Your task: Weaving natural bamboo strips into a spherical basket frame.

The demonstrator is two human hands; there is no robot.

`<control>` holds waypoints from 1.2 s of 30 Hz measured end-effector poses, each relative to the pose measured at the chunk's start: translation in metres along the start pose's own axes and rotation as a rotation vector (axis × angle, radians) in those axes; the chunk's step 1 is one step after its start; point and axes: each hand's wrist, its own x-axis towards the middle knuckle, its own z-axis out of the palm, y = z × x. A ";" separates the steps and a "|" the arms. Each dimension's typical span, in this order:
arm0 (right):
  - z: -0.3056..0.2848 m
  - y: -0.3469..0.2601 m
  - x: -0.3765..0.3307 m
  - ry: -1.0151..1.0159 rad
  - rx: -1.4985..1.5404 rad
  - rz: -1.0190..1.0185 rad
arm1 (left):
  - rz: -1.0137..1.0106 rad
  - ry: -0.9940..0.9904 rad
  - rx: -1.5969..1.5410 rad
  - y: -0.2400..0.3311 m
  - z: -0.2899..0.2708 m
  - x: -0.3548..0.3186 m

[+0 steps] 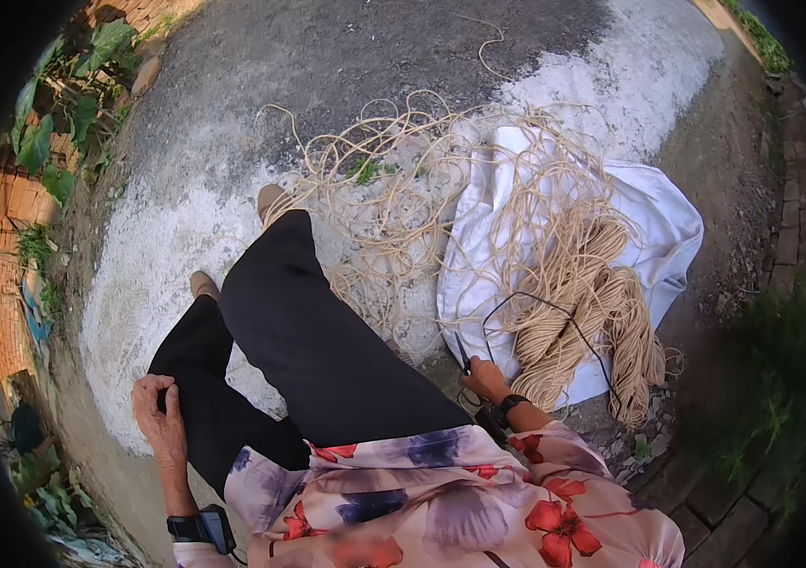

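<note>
My right hand (487,381) is closed around a small dark pointed tool (465,356), probably scissors; the fingers cover most of it. Beside that hand, thick skeins of tan rope (564,322) are heaped on a white cloth sack (663,204). From the heap, loose rope (394,222) spreads in tangled loops across the ground to the left, reaching my shoe. My left hand (158,415) rests on my black trouser leg (197,379), fingers loosely bent, with nothing visible in it.
A thin black cord (540,299) arches over the skeins. One strand of rope (488,57) lies farther out on the grey ground. Leafy plants (48,142) and a brick edge (5,256) border the left side; a brick strip (794,208) and blurred greenery (772,369) lie at right.
</note>
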 end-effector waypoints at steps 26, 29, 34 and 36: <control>-0.112 -0.105 0.107 0.323 0.346 -0.251 | 0.113 0.113 0.386 0.006 0.014 -0.004; -0.124 -0.126 0.128 0.176 0.836 -0.066 | 0.105 0.125 0.375 0.006 0.014 -0.002; -0.154 -0.153 0.152 0.746 0.749 -0.237 | 0.124 0.143 0.384 0.008 0.014 0.000; -0.166 -0.164 0.156 0.857 0.493 -0.304 | 0.113 0.137 0.385 0.010 0.013 0.001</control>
